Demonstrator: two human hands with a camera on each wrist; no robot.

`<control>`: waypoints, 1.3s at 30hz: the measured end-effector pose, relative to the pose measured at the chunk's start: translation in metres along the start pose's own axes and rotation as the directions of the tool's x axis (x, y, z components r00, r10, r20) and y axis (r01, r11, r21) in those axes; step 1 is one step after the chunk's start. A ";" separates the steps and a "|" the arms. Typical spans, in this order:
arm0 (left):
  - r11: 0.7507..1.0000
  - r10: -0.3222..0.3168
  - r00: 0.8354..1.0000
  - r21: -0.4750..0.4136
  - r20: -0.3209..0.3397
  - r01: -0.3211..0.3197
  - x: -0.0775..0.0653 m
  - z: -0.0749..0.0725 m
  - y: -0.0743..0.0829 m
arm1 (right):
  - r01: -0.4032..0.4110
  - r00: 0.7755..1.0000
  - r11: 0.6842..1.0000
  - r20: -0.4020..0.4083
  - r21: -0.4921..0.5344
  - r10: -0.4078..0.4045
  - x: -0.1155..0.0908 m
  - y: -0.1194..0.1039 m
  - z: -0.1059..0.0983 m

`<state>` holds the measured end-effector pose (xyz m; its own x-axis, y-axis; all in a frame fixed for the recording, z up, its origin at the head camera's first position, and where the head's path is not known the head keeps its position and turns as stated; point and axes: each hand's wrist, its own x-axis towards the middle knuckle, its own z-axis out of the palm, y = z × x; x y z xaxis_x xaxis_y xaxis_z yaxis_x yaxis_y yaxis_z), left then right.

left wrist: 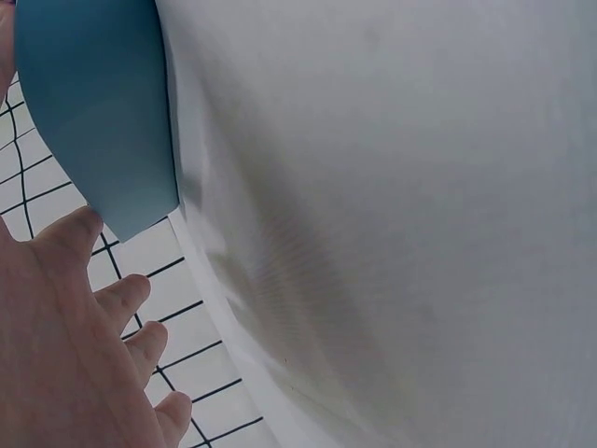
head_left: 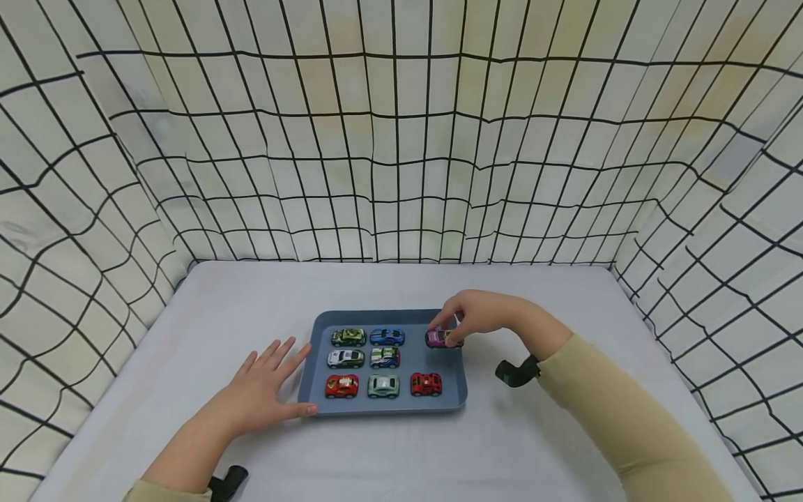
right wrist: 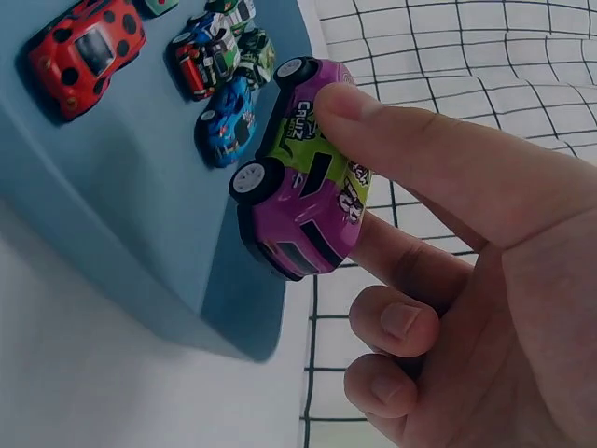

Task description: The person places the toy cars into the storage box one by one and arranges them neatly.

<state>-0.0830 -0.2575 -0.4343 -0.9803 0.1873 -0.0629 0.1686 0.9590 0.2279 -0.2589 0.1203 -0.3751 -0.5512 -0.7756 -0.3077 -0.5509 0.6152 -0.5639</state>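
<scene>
My right hand (head_left: 479,314) pinches a purple and lime-green toy car (right wrist: 312,177) between thumb and fingers, over the back right part of the blue-grey tray (head_left: 401,404). My left hand (head_left: 266,387) lies with fingers spread at the tray's left side, its thumb and a fingertip at the rim. Inside the tray, a camouflage car (head_left: 348,337) and a blue car (head_left: 387,337) form the back row. A white car (head_left: 346,359) and a white-green striped car (head_left: 385,358) are in the middle. In front stand a red car (head_left: 341,386), a pale green car (head_left: 383,386) and a black-spotted red car (head_left: 426,384).
The tray rests on a table with a white cloth (head_left: 401,453). White sheets with a black grid (head_left: 401,160) rise behind the table and on both sides. Black wrist devices (head_left: 517,373) show near both sleeves.
</scene>
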 end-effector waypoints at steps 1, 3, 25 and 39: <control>1.000 0.001 1.000 -0.001 -0.001 -0.001 0.000 0.000 0.000 | 0.001 1.000 1.000 0.002 0.002 -0.001 0.003 -0.001 0.001; 1.000 0.002 1.000 -0.001 -0.002 -0.002 0.001 0.001 0.000 | 0.003 1.000 1.000 0.009 0.013 -0.003 0.007 -0.004 0.002; 1.000 -0.006 1.000 -0.012 0.001 0.006 0.001 0.001 -0.001 | -0.071 0.995 0.990 0.058 -0.118 0.078 0.047 -0.013 0.040; 1.000 -0.004 1.000 -0.016 0.006 0.004 0.001 0.002 -0.001 | -0.075 0.997 0.984 -0.002 -0.160 0.076 0.042 -0.014 0.036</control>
<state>-0.0844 -0.2578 -0.4364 -0.9803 0.1844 -0.0700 0.1626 0.9564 0.2427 -0.2519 0.0738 -0.4084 -0.5926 -0.7263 -0.3484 -0.6011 0.6866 -0.4089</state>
